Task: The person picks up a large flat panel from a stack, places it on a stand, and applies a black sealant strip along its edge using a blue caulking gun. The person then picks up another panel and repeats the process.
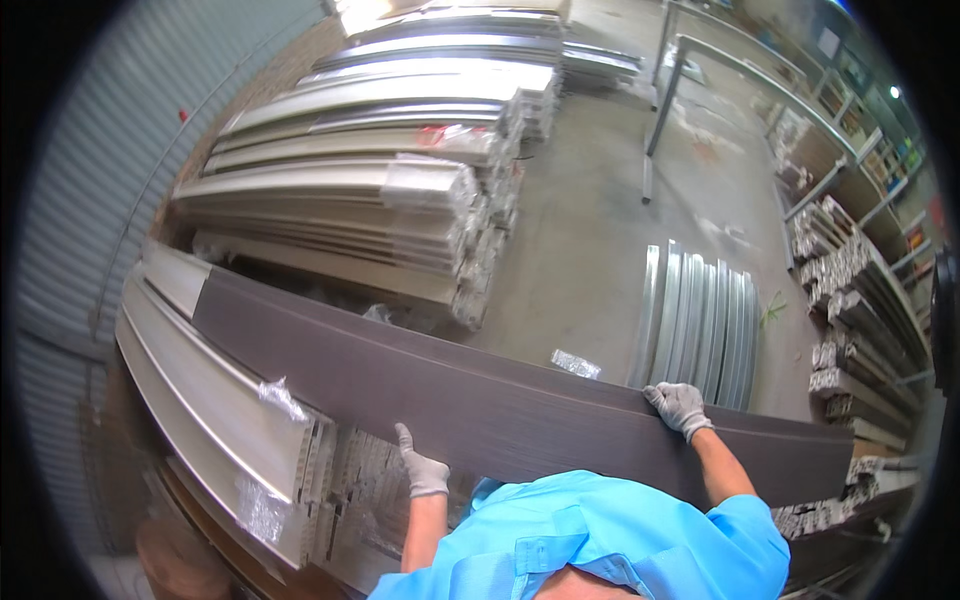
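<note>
A long, dark brown panel (440, 385) stretches across in front of my body from the far left to the right. My left hand (424, 466), in a pale grey work glove, grips its near edge. The thumb lies on top and the other fingers are hidden beneath. Farther right, my right hand (680, 408), also gloved, is curled over the panel's far edge. The left end of the panel lies over a stack of pale, plastic-wrapped profiles (215, 400).
Stacked pale profiles (340, 190) fill the left side by a corrugated wall (75, 200). Several metal channels (700, 320) lie on the floor (575, 220) beyond the panel. A metal frame (665, 110) stands farther back. More profile stacks (850, 300) line the right side.
</note>
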Motion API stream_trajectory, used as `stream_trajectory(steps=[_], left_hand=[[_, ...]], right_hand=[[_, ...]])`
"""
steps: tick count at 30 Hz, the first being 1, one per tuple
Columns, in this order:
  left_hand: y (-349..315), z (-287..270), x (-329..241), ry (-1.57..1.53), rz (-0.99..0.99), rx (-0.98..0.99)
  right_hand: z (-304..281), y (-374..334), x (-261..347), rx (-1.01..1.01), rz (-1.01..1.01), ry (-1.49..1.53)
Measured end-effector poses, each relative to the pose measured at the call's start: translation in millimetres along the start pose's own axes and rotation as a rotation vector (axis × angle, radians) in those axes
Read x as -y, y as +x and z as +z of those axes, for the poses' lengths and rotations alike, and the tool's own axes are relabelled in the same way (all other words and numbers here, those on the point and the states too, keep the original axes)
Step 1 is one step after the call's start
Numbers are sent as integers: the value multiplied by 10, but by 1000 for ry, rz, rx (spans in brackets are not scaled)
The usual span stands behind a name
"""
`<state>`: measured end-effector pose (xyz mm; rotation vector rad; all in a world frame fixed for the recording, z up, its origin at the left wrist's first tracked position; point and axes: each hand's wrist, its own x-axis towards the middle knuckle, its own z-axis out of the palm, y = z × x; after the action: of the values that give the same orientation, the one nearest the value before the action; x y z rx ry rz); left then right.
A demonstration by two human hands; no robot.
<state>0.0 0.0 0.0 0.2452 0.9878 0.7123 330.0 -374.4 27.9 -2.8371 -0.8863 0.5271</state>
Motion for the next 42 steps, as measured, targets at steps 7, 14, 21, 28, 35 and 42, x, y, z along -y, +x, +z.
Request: stream_trajectory(steps=[7,14,21,28,35,42], left_hand=[[-424,903,584,40,55,272],[-398,1770,988,-41,-9,283],[207,2642,1165,-98,-62,427],[1432,3997,1275,-72,-134,535],[2434,5336,1296,-24,-133,710],[3491,6852,2010,-31,-254,743]], right_hand=[[-663,18,-801,-239,-77,118],[-984,189,-1396,-328,-80,198],[-1203,936,-1680,-303,-40,277],[-1822,2110,-1533,-378,-8,219],[-2416,3090,-1463,-431,87,235],[-2823,4280,-2033,-517,185,252]])
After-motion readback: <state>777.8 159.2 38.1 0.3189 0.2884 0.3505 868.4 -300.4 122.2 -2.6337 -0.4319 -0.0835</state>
